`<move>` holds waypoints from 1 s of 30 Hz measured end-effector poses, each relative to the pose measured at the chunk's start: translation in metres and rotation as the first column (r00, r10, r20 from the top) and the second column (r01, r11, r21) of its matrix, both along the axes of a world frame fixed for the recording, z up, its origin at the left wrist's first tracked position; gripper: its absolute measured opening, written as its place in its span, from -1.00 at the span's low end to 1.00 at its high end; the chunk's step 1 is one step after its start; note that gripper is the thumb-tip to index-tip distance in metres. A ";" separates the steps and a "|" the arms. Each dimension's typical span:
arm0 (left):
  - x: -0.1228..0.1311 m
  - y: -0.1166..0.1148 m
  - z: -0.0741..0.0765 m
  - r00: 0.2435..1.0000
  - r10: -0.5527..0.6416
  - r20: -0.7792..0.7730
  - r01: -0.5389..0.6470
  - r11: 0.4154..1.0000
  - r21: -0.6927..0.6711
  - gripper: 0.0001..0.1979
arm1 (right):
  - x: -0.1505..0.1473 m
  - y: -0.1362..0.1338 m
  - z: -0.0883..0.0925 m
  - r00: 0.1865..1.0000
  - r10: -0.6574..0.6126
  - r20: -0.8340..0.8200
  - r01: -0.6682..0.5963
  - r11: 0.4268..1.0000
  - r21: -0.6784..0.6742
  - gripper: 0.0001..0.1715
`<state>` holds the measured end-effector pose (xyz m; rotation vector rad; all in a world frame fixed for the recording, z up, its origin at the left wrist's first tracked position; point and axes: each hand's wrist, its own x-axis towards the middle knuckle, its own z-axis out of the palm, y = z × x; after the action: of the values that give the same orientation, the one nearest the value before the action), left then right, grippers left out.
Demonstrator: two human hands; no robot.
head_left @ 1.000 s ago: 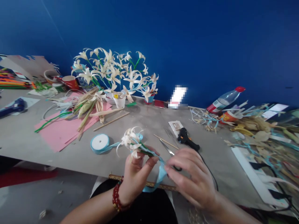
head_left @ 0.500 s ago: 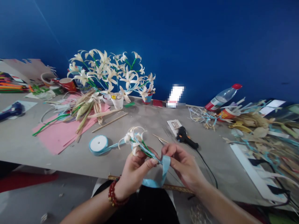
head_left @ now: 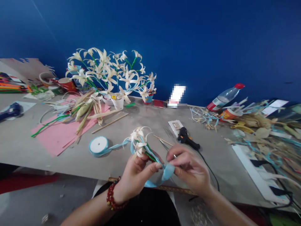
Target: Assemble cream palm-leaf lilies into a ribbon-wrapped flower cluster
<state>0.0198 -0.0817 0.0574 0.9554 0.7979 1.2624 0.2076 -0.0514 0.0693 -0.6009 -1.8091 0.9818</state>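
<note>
My left hand (head_left: 138, 172) is closed round the stems of a small bunch of cream handmade flowers (head_left: 140, 138), whose heads point up and away. Green and light blue wrapping covers the stems. With fingers pinched, my right hand (head_left: 190, 168) grips a light blue ribbon (head_left: 168, 171) close to the stem ends. The ribbon loops down below both hands. To the left lies a ribbon spool (head_left: 98, 146), its blue strip stretching toward the flowers. Scissors, partly hidden, lie just behind my right hand.
A black glue gun (head_left: 188, 139) with its cable lies right of centre. A white power strip (head_left: 258, 174) runs along the right. Behind stand cream flowers in a white cup (head_left: 118, 102). Pink paper (head_left: 56, 138) with husks is at left; a plastic bottle (head_left: 225, 98) leans at back right.
My right hand has shifted slightly right and down, bringing the ribbon loop with it. The flower bunch has moved a little to the right.
</note>
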 end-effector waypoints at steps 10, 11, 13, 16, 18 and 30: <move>-0.003 0.002 0.003 0.997 -0.073 0.014 0.068 0.972 0.225 -0.89 | -0.025 -0.014 -0.013 0.951 -0.193 -0.241 -0.138 0.432 -0.891 -0.61; -0.004 0.002 0.002 0.996 -0.085 0.016 0.078 0.969 0.235 -0.89 | -0.026 -0.016 -0.013 0.957 -0.187 -0.223 -0.138 0.385 -0.912 -0.60; -0.004 0.001 -0.001 0.994 -0.109 0.009 0.103 0.961 0.255 -0.88 | -0.028 -0.017 -0.012 0.968 -0.158 -0.195 -0.134 0.331 -0.934 -0.61; -0.006 0.001 -0.003 0.990 -0.142 -0.008 0.139 0.953 0.268 -0.87 | -0.028 -0.017 -0.012 0.975 -0.133 -0.179 -0.129 0.318 -0.939 -0.61; -0.008 0.002 -0.004 0.990 -0.140 -0.017 0.139 0.955 0.260 -0.86 | -0.028 -0.016 -0.013 0.975 -0.122 -0.186 -0.140 0.314 -0.939 -0.61; -0.010 0.006 -0.011 0.983 -0.055 -0.174 0.106 0.948 0.301 -0.82 | -0.029 -0.006 -0.032 0.889 0.173 -0.424 -0.446 0.122 -0.887 -0.82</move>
<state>0.0100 -0.0757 0.0460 1.3463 0.6894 1.2714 0.1788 -0.0569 0.0371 -0.7971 -0.8280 2.4946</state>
